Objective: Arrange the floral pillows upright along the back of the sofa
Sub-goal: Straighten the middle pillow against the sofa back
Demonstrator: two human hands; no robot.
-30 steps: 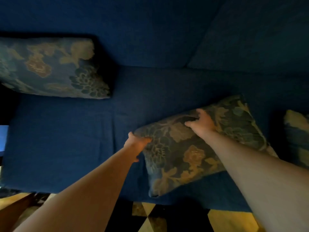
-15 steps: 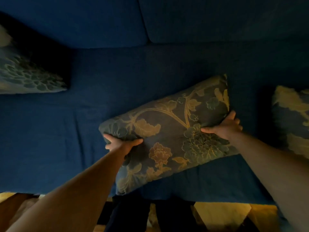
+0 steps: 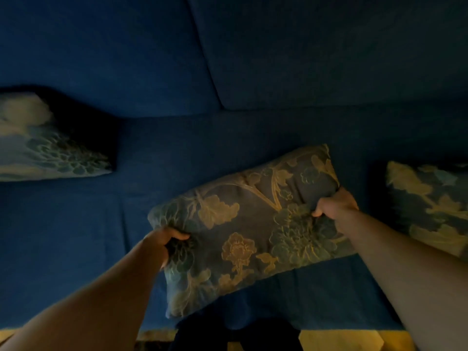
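A floral pillow, dark with gold flowers, lies slanted across the middle of the blue sofa seat. My left hand is shut on its left edge and my right hand is shut on its right edge. A second floral pillow leans against the backrest at far left. A third floral pillow lies on the seat at far right, partly cut off by the frame edge.
The sofa's back cushions run along the top, with a seam between them. A yellow patterned floor shows below the seat's front edge. Lighting is dim.
My hands slid from the pillow's top to its two side edges and closed on them. The pillow now sits more lengthwise, and the view shifted slightly.
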